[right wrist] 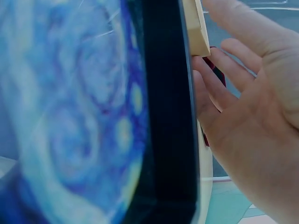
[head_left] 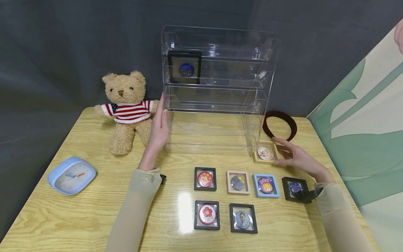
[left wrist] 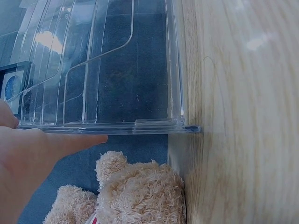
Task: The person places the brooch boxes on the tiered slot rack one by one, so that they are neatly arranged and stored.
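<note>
A clear acrylic tiered rack [head_left: 214,94] stands at the back of the table. My left hand [head_left: 160,127] rests against its left side, fingers straight along the panel; the left wrist view shows the palm [left wrist: 21,156] beside that edge. My right hand [head_left: 297,159] holds a pale yellow square display frame [head_left: 256,157] at its right edge, thumb in front and fingers behind. A round badge [head_left: 265,153] lies inside this frame, by the rack's front right corner. In the right wrist view, a black frame [right wrist: 170,116] hides some fingertips.
More badge frames lie in front: black [head_left: 205,189], pink [head_left: 238,192], blue [head_left: 266,195] and others. A framed badge [head_left: 186,70] stands on the rack. A teddy bear [head_left: 126,101] and clock [head_left: 72,176] are left; a dark red band [head_left: 292,127] is right.
</note>
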The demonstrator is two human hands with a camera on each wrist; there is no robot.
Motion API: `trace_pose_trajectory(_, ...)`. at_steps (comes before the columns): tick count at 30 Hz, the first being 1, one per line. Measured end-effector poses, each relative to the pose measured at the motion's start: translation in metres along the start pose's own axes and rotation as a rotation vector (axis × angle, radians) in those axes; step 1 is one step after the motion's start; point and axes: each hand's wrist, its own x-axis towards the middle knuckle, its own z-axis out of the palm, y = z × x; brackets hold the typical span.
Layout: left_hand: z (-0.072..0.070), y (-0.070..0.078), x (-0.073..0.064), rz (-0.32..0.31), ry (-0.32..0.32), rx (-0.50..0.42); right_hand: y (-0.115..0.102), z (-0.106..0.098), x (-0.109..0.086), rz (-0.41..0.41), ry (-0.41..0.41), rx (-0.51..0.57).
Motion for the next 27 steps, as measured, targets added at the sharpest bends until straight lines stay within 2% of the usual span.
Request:
trace_pose_trajectory(13,0.0,0.0,-0.001,0.009,0.0,-0.001,0.003,-0.001,0.004,0.006,-0.021,-0.038)
trace_pose_trajectory(19,0.002,0.002,0.001,-0.007,0.001,-0.008,0.002,0.0,0.003,-0.021,0.007,-0.084)
trace_pose_trajectory(24,0.001,0.024,-0.002,-0.008,-0.001,-0.02,-0.001,0.002,0.005,-0.036,0.04,-0.116)
trace_pose_trajectory(27,0.0,0.037,-0.006,-0.011,-0.003,-0.024,-0.003,0.003,0.007,-0.023,0.053,-0.098)
